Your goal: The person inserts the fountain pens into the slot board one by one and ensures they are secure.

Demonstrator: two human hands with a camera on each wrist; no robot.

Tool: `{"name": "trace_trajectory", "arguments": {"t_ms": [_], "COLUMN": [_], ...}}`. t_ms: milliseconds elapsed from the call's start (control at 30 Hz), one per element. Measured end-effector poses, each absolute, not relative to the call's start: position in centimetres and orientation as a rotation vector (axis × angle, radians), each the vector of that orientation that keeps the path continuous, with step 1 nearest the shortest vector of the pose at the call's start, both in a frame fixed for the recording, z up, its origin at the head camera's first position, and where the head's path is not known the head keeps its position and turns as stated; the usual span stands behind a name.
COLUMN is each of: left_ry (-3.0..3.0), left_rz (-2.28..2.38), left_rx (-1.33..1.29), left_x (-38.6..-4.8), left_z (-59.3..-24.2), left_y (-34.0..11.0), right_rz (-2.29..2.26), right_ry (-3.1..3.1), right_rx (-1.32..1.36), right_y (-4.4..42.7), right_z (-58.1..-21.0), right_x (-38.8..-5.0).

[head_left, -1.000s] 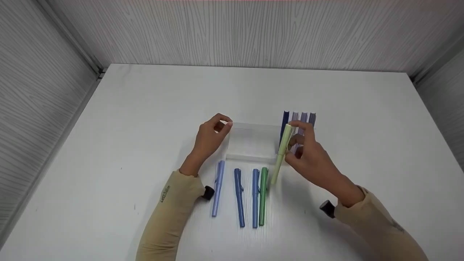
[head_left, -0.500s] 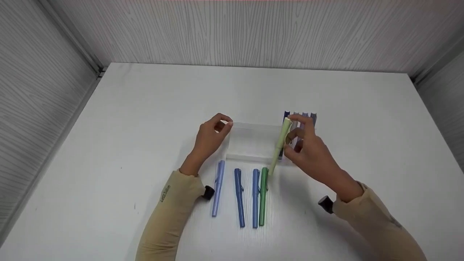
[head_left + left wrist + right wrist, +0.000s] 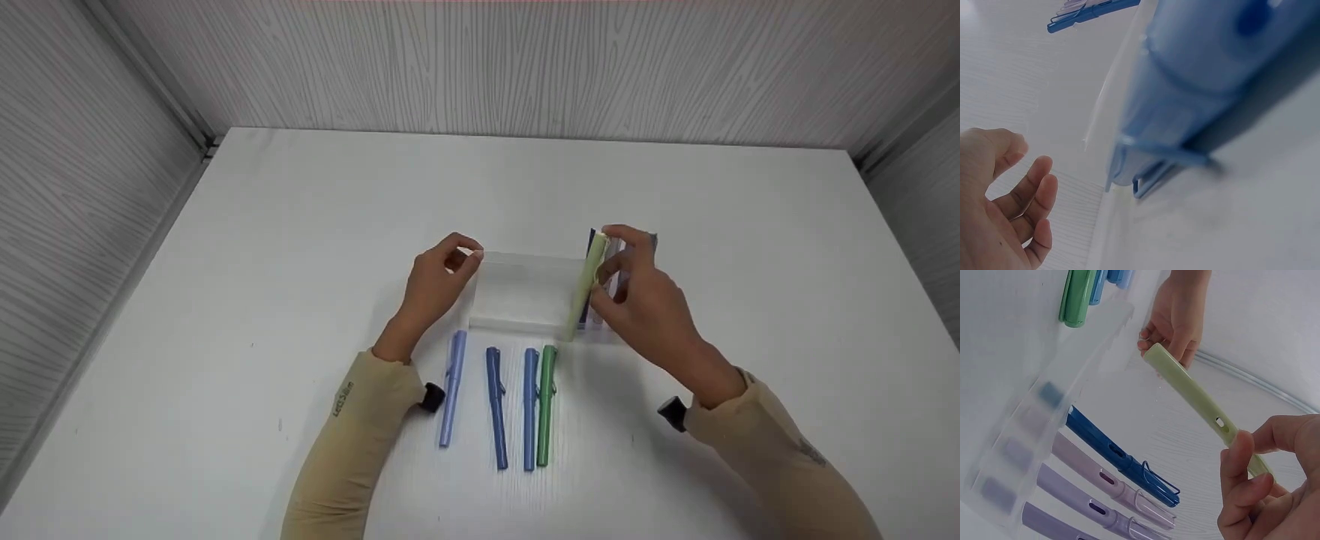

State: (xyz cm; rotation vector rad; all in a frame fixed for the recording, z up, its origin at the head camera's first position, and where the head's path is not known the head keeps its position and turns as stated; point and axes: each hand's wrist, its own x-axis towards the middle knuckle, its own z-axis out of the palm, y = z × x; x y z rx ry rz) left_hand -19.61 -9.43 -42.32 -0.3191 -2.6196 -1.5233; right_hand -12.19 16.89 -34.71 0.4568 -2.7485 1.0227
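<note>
right fingers (image 3: 630, 236) pinch a pale green pen (image 3: 587, 283), left fingers (image 3: 459, 241) a clear holder (image 3: 514, 327).

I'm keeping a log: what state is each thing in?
Light green pen: tilted, held by right hand
Clear tray: pinched by left hand, partly filled
Four tray pens: side by side
Periwinkle pen: capped, lying
Dark blue pen: capped, lying
Blue pen: capped, lying
Green pen: capped, lying

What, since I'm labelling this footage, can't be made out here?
- Head view: much of the purple pens, behind the right hand.
- Head view: right sleeve print, too small.
- Left wrist view: foreground pen, blurred, its near end cut off by the frame edge.
- Right wrist view: clip of the lowest pen, cut off by the bottom edge.
</note>
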Motion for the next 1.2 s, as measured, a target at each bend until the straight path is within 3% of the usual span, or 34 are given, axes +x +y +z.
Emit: {"name": "trace_trajectory", "arguments": {"t_ms": [1200], "left_ry": [-2.618], "left_rz": [-1.496], "left_rx": [-0.332], "left_x": [-19.6], "left_z": [-42.4], "left_y": [-9.4], "right_rz": [0.874], "right_ry": [-2.722], "right_rx": [0.359], "right_y": [16.2], "right_z": [-36.8], "right_x": [-14.0]}}
